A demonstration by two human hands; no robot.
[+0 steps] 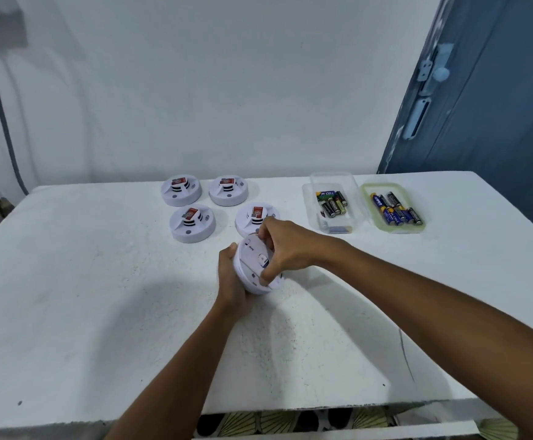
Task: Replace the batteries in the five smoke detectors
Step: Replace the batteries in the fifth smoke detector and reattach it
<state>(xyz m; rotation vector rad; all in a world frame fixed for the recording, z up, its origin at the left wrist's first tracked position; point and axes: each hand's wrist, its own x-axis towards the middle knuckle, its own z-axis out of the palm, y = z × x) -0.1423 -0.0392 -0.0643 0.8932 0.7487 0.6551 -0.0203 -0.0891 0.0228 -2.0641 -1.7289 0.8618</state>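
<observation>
A white round smoke detector (252,265) is held tilted above the middle of the white table (100,296), its back side facing me. My left hand (231,277) cups its left rim from below. My right hand (285,249) grips its back plate, fingers on the top and lower edges. Behind it several more white detectors stand face up with red labels: two at the back (181,190) (228,190), one at the front left (192,223), one (255,217) partly hidden by my right hand.
A clear plastic box (331,201) with several batteries sits at the right rear. Beside it a green-rimmed lid (393,207) holds several blue and black batteries. A blue door (481,90) stands at the far right. The table's front edge (322,406) is near me.
</observation>
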